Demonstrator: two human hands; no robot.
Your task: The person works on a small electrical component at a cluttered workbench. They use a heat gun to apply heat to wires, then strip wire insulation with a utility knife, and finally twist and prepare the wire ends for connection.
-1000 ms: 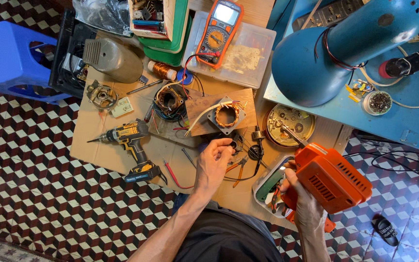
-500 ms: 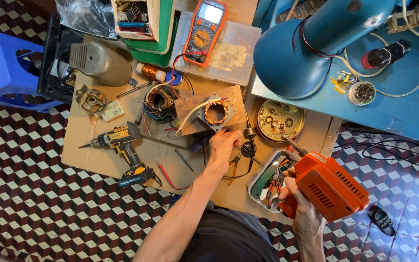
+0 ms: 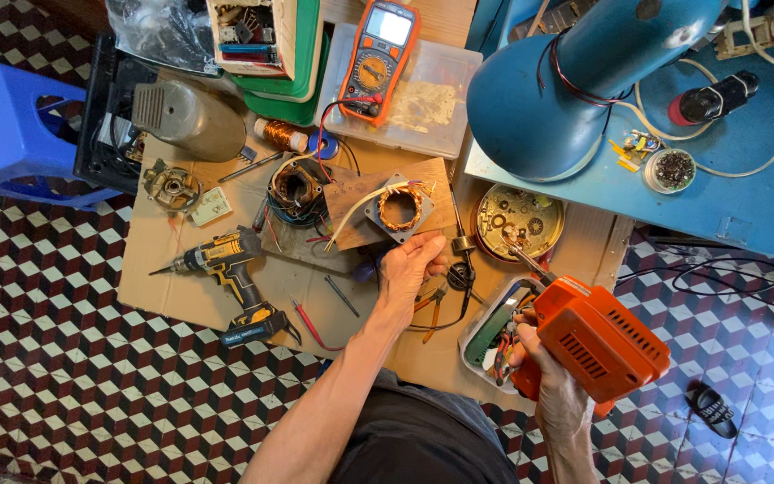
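The right hand (image 3: 544, 381) gripped an orange soldering gun (image 3: 597, 336); the left hand (image 3: 409, 269) pinched the wooden board (image 3: 351, 202) under the copper-wound stator (image 3: 399, 209). A slip risked scorching its windings.

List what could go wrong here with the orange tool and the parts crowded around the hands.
1. The orange soldering gun sits in the right hand with its tip over the round metal tray; a slip might touch small parts there.
2. The left hand rests by the wooden board holding the copper-wound stator; its loose white wire may snag.
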